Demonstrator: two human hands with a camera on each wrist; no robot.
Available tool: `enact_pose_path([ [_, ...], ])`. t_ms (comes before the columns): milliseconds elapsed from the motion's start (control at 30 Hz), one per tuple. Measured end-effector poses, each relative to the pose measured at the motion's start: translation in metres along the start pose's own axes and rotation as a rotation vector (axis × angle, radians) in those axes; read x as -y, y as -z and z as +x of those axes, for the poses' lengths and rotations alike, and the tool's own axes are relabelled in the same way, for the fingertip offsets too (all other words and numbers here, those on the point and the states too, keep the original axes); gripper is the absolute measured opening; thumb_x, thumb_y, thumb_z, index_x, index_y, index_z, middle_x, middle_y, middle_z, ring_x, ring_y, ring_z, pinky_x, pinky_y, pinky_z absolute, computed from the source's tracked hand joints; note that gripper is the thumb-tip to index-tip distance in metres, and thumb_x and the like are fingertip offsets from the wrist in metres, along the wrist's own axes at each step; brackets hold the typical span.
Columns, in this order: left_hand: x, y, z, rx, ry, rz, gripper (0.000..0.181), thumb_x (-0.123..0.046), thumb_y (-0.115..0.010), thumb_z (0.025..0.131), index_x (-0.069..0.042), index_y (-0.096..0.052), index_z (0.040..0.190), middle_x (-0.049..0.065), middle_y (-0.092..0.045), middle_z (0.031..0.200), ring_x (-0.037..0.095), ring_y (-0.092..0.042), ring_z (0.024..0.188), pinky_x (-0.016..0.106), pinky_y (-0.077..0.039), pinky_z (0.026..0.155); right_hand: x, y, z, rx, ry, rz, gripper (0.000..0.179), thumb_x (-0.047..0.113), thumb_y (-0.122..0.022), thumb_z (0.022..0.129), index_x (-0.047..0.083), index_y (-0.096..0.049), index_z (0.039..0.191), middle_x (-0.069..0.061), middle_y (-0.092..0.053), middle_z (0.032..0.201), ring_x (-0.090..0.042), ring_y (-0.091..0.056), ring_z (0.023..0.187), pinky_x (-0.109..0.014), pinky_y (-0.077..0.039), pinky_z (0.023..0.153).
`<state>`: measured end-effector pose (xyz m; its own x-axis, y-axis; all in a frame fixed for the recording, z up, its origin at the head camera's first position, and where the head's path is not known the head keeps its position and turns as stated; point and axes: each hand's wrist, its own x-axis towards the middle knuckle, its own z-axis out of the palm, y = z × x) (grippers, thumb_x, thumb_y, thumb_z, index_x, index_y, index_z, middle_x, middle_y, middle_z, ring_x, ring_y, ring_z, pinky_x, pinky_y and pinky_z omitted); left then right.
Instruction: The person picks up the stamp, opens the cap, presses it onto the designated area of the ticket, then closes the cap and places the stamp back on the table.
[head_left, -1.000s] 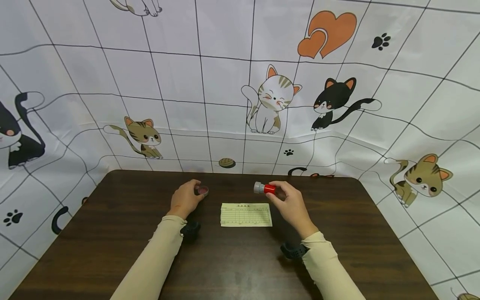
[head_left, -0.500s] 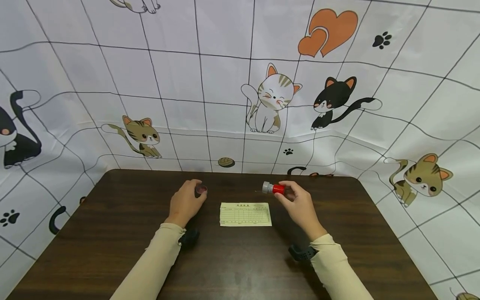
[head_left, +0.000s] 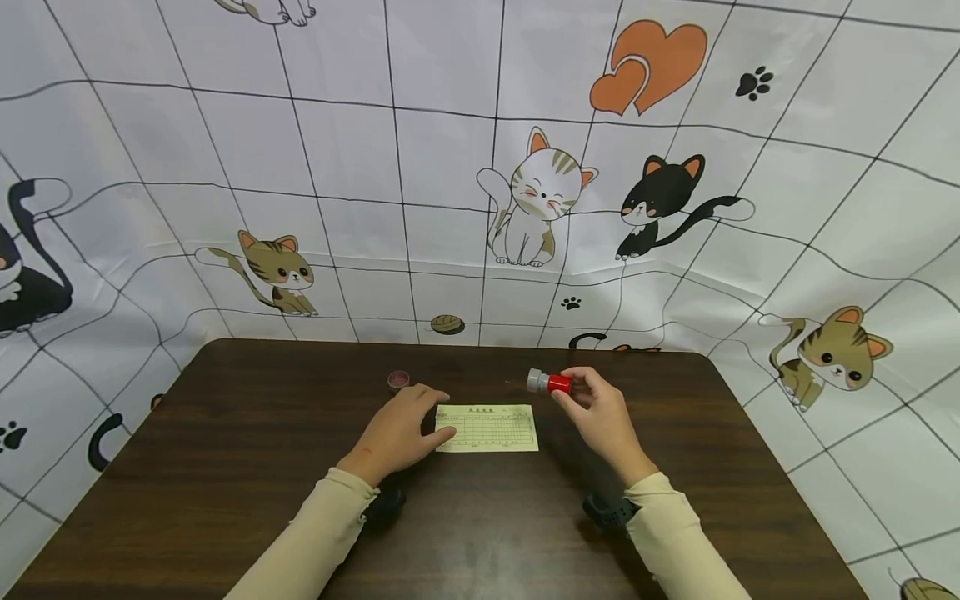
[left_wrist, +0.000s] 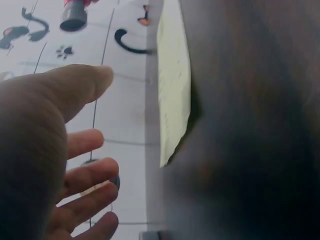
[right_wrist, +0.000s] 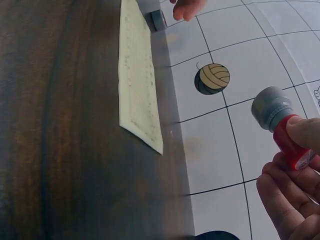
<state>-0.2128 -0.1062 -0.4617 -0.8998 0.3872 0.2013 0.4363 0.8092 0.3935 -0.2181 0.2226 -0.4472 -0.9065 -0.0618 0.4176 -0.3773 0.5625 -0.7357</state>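
My right hand (head_left: 600, 412) pinches a red and grey hand stamp (head_left: 538, 381) between thumb and fingers, above the table to the right of the paper. In the right wrist view the stamp's grey end (right_wrist: 270, 106) points away from the hand. A pale yellow printed form (head_left: 487, 429) lies flat on the table. My left hand (head_left: 401, 433) hovers at the form's left edge with fingers spread and nothing held, as the left wrist view shows the thumb (left_wrist: 82, 87) and fingers apart. Behind that hand stands a small round cap (head_left: 398, 380), reddish inside.
The dark brown wooden table (head_left: 480, 533) has its far edge just behind the cap. A white wall covering (head_left: 442, 158) with grid lines and printed cats surrounds the back and sides. Dark wrist straps (head_left: 609, 510) sit below both hands.
My left hand has let go of the round cap and moved right and nearer, to the form's left edge. My right hand has shifted slightly right, still holding the stamp.
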Motion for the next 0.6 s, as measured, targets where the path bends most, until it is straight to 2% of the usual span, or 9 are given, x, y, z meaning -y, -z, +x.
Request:
enact_pose_path([
  [367,-0.008,-0.022,-0.008,0.068,-0.068,0.028,0.061,-0.04,-0.074,0.097,-0.006,-0.058,0.145,0.016,-0.057,0.141,0.035,-0.055,0.131,0.052,-0.048,0.108,-0.005,-0.001,-0.01,0.003,-0.006,-0.013,0.034,0.007,-0.082,0.089,0.003,-0.066,0.12,-0.014,-0.074,0.108,-0.028,-0.074,0.095,-0.044,-0.06,0.089],
  [600,-0.014,-0.026,-0.01,0.081,-0.045,0.024,0.057,-0.038,-0.074,0.097,-0.006,-0.06,0.143,0.022,-0.052,0.148,0.041,-0.051,0.136,0.057,-0.044,0.11,-0.01,-0.008,-0.014,0.021,0.003,-0.025,0.036,0.011,-0.081,0.091,0.002,-0.065,0.122,-0.014,-0.074,0.108,-0.028,-0.074,0.095,-0.044,-0.061,0.088],
])
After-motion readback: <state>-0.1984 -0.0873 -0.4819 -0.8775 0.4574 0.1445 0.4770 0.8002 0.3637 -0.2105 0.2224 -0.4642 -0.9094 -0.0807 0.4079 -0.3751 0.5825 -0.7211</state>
